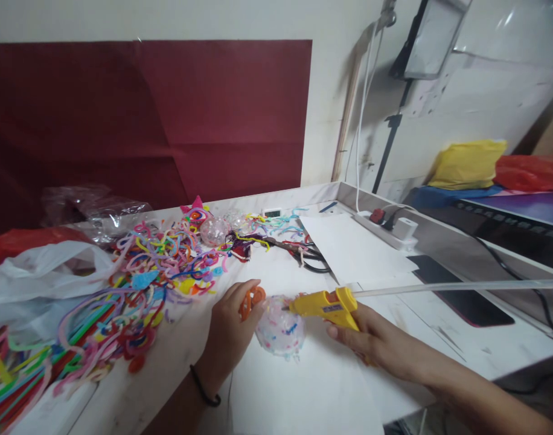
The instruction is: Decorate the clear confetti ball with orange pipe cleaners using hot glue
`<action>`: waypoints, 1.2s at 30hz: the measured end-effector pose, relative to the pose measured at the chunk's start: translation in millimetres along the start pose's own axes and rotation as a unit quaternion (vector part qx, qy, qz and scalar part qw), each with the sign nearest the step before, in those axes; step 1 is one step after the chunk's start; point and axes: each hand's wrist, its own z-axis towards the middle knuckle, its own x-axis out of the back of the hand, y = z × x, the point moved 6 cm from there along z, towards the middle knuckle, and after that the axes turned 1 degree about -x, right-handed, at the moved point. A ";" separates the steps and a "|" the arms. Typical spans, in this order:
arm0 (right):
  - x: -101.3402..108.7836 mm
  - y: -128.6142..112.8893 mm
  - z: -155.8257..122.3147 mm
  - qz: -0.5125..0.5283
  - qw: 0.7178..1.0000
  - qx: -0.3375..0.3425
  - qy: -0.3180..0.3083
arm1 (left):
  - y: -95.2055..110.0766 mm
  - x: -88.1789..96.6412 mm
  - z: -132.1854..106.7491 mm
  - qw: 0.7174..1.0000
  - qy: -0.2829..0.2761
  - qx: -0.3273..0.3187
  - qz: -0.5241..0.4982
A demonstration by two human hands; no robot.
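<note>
My right hand (369,335) is wrapped round a yellow glue gun (326,307), with a long translucent glue stick (457,286) running out of its back to the right. The gun's nozzle points left at the top of a clear dome-shaped piece (281,332) speckled with coloured bits, which sits on white paper. Between the thumb and fingers of my left hand (235,326) is a curled orange pipe cleaner (252,302), right beside the dome's left side. A dark band circles my left wrist.
A heap of coloured pipe cleaners (168,257) and plastic bags (45,284) covers the left side. Scissors (313,257) lie behind the dome near another speckled clear ball (212,231). On the right are a power strip (385,232) and a dark phone (466,293).
</note>
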 end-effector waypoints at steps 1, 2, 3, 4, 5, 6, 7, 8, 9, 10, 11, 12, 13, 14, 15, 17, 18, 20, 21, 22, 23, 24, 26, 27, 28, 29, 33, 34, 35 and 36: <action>0.3 0.0 0.0 -0.003 1.000 -0.001 0.001 | 0.2 0.1 0.1 1.000 0.000 0.000 0.000; 0.7 0.1 0.1 -0.005 1.000 -0.004 0.002 | 0.4 0.1 0.1 1.000 -0.001 0.000 0.001; 1.0 0.2 0.2 -0.007 1.000 -0.007 0.002 | 0.5 0.2 0.1 1.000 -0.001 0.000 0.001; 1.3 0.1 0.2 -0.008 1.000 -0.008 0.002 | 0.6 0.2 0.1 1.000 -0.001 0.000 0.001; 1.5 -0.3 0.3 -0.008 1.000 -0.007 0.001 | 0.6 0.2 0.1 1.000 -0.001 0.000 0.001; 1.7 -1.0 0.2 -0.007 1.000 -0.003 0.001 | 0.7 0.1 0.0 1.000 -0.001 0.000 0.002; 1.8 -1.8 0.2 -0.006 1.000 0.000 0.001 | 0.7 0.1 0.0 1.000 -0.001 0.000 0.002; 1.7 -2.5 0.2 -0.003 1.000 0.002 -0.001 | 0.8 0.1 0.0 1.000 -0.002 -0.001 0.002; 1.4 -3.1 0.2 -0.001 1.000 0.002 -0.003 | 1.0 0.0 0.0 1.000 -0.003 -0.001 0.002; 1.1 -3.6 0.3 0.002 1.000 0.000 -0.006 | 1.1 -0.1 0.0 1.000 -0.004 -0.002 0.002; 0.9 -4.2 0.4 0.005 1.000 -0.002 -0.008 | 1.3 -0.2 0.0 1.000 -0.005 -0.002 0.002; 0.8 -4.8 0.6 0.009 1.000 -0.004 -0.010 | 1.4 -0.3 0.1 1.000 -0.006 -0.003 0.002; 0.9 -5.3 0.8 0.012 1.000 -0.007 -0.011 | 1.5 -0.4 0.2 1.000 -0.007 -0.003 0.003; 1.5 -5.6 1.0 0.015 1.000 -0.010 -0.010 | 1.5 -0.5 0.3 1.000 -0.007 -0.003 0.003; 2.1 -5.8 1.1 0.018 1.000 -0.014 -0.010 | 1.4 -0.6 0.4 1.000 -0.008 -0.002 0.004; 3.5 -6.0 1.1 0.017 1.000 -0.018 -0.012 | 1.2 -0.9 0.5 1.000 -0.009 -0.001 0.004; 4.3 -6.2 1.1 0.015 1.000 -0.016 -0.013 | 1.2 -1.0 0.6 1.000 -0.010 0.000 0.004; 6.0 -6.7 1.1 0.007 1.000 -0.011 -0.015 | 1.4 -1.4 0.6 1.000 -0.014 0.001 0.003; 6.8 -6.9 1.3 0.003 1.000 -0.009 -0.014 | 1.6 -1.6 0.6 1.000 -0.017 0.001 0.003; 7.3 -7.0 1.4 -0.001 1.000 -0.008 -0.013 | 1.9 -1.9 0.6 1.000 -0.020 0.001 0.002; 7.4 -7.2 1.7 -0.005 1.000 -0.008 -0.013 | 2.1 -2.2 0.6 1.000 -0.023 0.002 0.001; 7.1 -7.5 2.0 -0.010 1.000 -0.007 -0.014 | 2.2 -2.7 0.5 1.000 -0.027 0.002 0.000; 5.8 -7.6 2.7 -0.018 1.000 -0.007 -0.018 | 2.1 -3.9 0.0 0.999 -0.033 0.004 0.000; 5.2 -7.0 3.1 -0.022 1.000 -0.009 -0.019 | 1.9 -4.7 -0.3 0.999 -0.037 0.004 -0.001; 4.9 -6.3 3.6 -0.026 0.999 -0.009 -0.018 | 1.5 -5.6 -0.8 0.999 -0.040 0.005 -0.001; 5.0 -5.4 4.2 -0.029 0.999 -0.009 -0.014 | 1.1 -6.6 -1.3 0.999 -0.044 0.006 -0.002; 6.1 -3.8 6.0 -0.027 1.000 0.014 -0.002 | -0.8 -9.8 -2.9 0.999 -0.054 0.008 -0.004; 6.3 -4.9 6.2 -0.023 0.999 0.026 0.000 | -1.3 -10.3 -3.0 0.998 -0.055 0.009 -0.005; 6.5 -6.5 6.2 -0.019 0.999 0.040 0.000 | -1.7 -10.7 -3.0 0.998 -0.056 0.010 -0.005; 6.9 -8.3 6.1 -0.015 0.998 0.053 0.003 | -2.0 -10.9 -2.9 0.998 -0.056 0.010 -0.006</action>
